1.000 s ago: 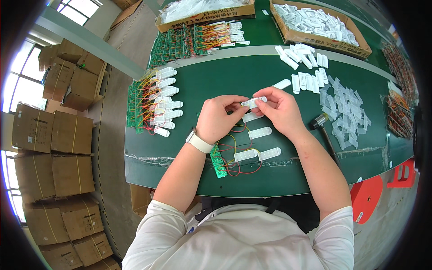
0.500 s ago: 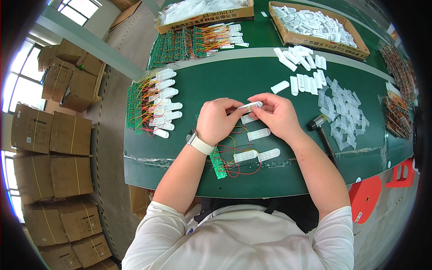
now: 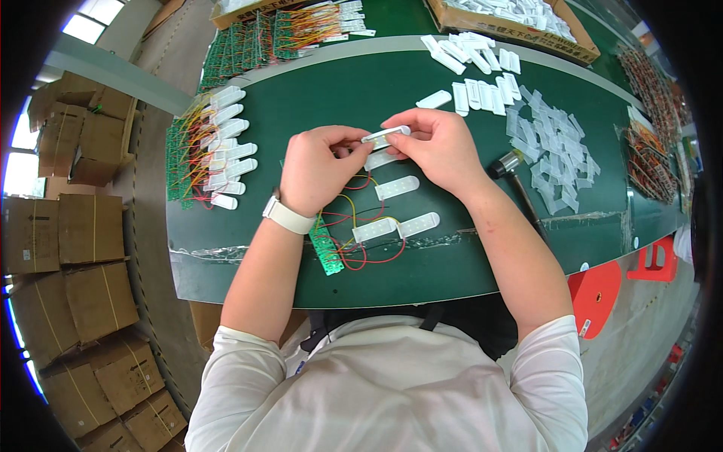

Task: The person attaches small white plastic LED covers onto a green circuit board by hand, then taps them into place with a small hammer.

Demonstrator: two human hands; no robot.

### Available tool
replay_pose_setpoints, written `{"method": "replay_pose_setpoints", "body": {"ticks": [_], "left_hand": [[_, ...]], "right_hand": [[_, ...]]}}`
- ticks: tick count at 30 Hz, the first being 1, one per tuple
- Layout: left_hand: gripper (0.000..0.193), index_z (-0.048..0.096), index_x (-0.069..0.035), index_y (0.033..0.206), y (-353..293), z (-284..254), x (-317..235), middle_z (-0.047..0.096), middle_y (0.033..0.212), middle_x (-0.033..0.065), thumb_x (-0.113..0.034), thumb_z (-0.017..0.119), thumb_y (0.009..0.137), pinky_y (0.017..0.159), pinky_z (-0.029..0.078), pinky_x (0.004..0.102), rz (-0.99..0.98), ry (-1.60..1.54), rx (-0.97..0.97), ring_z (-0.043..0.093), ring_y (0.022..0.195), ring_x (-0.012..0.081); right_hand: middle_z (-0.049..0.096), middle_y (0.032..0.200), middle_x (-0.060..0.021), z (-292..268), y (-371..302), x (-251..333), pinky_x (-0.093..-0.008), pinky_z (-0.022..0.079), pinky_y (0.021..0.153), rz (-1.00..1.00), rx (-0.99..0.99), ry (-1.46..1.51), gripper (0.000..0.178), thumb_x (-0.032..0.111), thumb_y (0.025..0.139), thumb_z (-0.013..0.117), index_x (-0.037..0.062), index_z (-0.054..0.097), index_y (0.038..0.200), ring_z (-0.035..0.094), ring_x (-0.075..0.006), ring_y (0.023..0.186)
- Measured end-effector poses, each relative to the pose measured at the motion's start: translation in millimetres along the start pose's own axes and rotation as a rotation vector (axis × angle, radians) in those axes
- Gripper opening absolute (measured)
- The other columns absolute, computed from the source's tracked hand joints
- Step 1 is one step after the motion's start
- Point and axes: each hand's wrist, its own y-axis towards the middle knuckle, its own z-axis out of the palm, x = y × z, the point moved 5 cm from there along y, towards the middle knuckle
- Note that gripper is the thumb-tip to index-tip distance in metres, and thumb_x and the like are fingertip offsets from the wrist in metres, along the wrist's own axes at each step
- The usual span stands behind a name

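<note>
My left hand (image 3: 320,167) and my right hand (image 3: 440,148) pinch a narrow white plastic casing (image 3: 387,136) between them, tilted above the table. Small yellowish spots show inside it. Just below it, partly covered by my fingers, is another white light module (image 3: 382,159). Closer to me lie white light modules with rows of dots: one alone (image 3: 397,188) and two end to end, the left one (image 3: 375,230) and the right one (image 3: 419,224). Red and yellow wires run from them to a green circuit board (image 3: 325,250) below my left wrist.
Finished-looking modules wired to green boards (image 3: 179,162) line the table's left. Loose white casings (image 3: 482,96) and a pile of clear plastic strips (image 3: 557,154) lie at right, beside a hammer (image 3: 527,197). A cardboard tray (image 3: 520,34) of casings stands at the back. Red stools (image 3: 596,300) stand right.
The whole scene has shifted left and upward in the picture as my head moved. Both hands still grip the same casing, with little change in their pose.
</note>
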Motion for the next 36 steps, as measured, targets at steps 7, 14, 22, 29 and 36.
{"method": "replay_pose_setpoints", "body": {"ticks": [7,14,22,29,36], "left_hand": [[0.023,0.079,0.005,0.103,-2.2,5.3,-1.8,0.075,0.080,0.0038,-0.010,0.083,0.086,0.065,0.051,0.0231,-0.057,-0.019,0.035,0.063,0.071,0.0064],[0.023,0.079,0.004,0.104,-2.0,2.5,-5.9,0.077,0.083,0.0043,-0.010,0.083,0.086,0.066,0.052,0.0230,0.011,-0.019,-0.016,0.065,0.072,0.0065],[0.022,0.080,0.004,0.106,0.0,2.2,2.0,0.078,0.086,0.0057,-0.011,0.082,0.090,0.068,0.055,0.0229,-0.035,-0.072,0.003,0.068,0.076,0.0065],[0.025,0.082,-0.007,0.110,1.0,1.3,-6.8,0.080,0.089,0.0062,-0.005,0.081,0.085,0.069,0.057,0.0291,0.211,0.209,-0.130,0.070,0.074,0.0158],[0.016,0.080,-0.009,0.097,-1.5,-3.1,-16.5,0.075,0.091,0.0049,-0.002,0.078,0.082,0.068,0.057,0.0352,0.404,0.534,-0.217,0.070,0.076,0.0235]], "right_hand": [[0.078,0.091,-0.0076,-1.6,-5.6,6.6,-0.0255,0.061,0.074,0.102,0.014,-0.093,0.018,0.003,0.097,0.073,-0.0003,0.076,0.114,0.075,-0.0120,0.081],[0.078,0.092,-0.0088,-3.4,-5.7,7.9,-0.0256,0.060,0.072,0.119,0.016,-0.018,0.017,0.003,0.097,0.073,-0.0008,0.076,0.114,0.075,-0.0125,0.080],[0.077,0.088,-0.0078,6.9,-8.8,9.8,-0.0303,0.057,0.071,-0.259,-0.090,-0.276,0.019,0.011,0.090,0.079,0.0078,0.078,0.109,0.075,-0.0187,0.079],[0.077,0.094,-0.0058,2.0,5.6,-1.0,-0.0368,0.057,0.076,-0.096,-0.142,-0.495,0.015,0.022,0.089,0.080,0.0137,0.080,0.101,0.072,-0.0264,0.083],[0.072,0.102,0.0012,4.0,8.7,0.1,-0.0400,0.057,0.086,-0.359,-0.263,-0.813,0.012,0.027,0.086,0.083,0.0185,0.082,0.095,0.066,-0.0245,0.097]]}}
